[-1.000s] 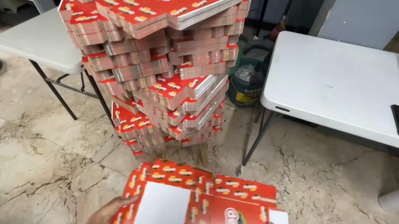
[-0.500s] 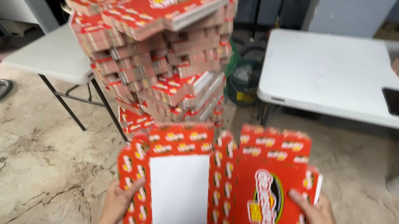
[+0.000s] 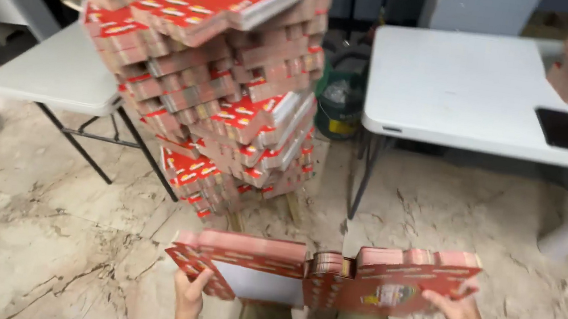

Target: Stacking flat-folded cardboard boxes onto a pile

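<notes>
Your left hand (image 3: 189, 295) and right hand (image 3: 457, 312) each pinch an end of the flat box (image 3: 327, 278), keeping it spread open and level.

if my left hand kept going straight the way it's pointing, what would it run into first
Probably the leaning box stack. The left hand, gripping the flat box, points up and away toward it; depth is unclear.

Two hands (image 3: 189, 297), one flat box (image 3: 327, 275), two tables (image 3: 469, 89), one phone (image 3: 560, 128).
</notes>
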